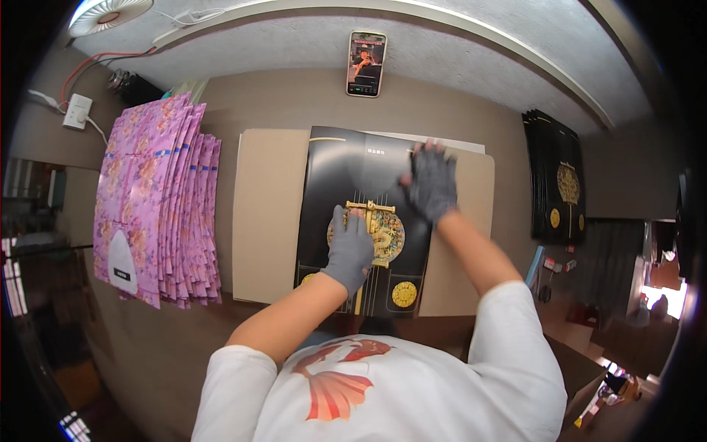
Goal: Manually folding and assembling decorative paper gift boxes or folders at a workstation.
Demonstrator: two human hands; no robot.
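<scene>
A flat black glossy printed piece (346, 158), with a round gold emblem (388, 237) and gold medallions, lies on a brown cardboard sheet (265, 214) in front of me. It looks like a card sheet or flat bag; I cannot tell which. My left hand (350, 247), in a grey fingerless glove, rests on its middle beside the emblem, fingers stretched forward. At its upper right edge is my right hand (433, 180), gloved alike and slightly blurred. Its fingers are spread, with nothing seen in them. Both hands partly cover the black piece.
Pink floral flat pieces (140, 199) are piled in an overlapping stack at the left. More black and gold pieces (556, 177) stand at the right. A phone (366, 64) leans at the back. Scissors (546, 291) lie at the right, and a white socket block (77, 112) is at the far left.
</scene>
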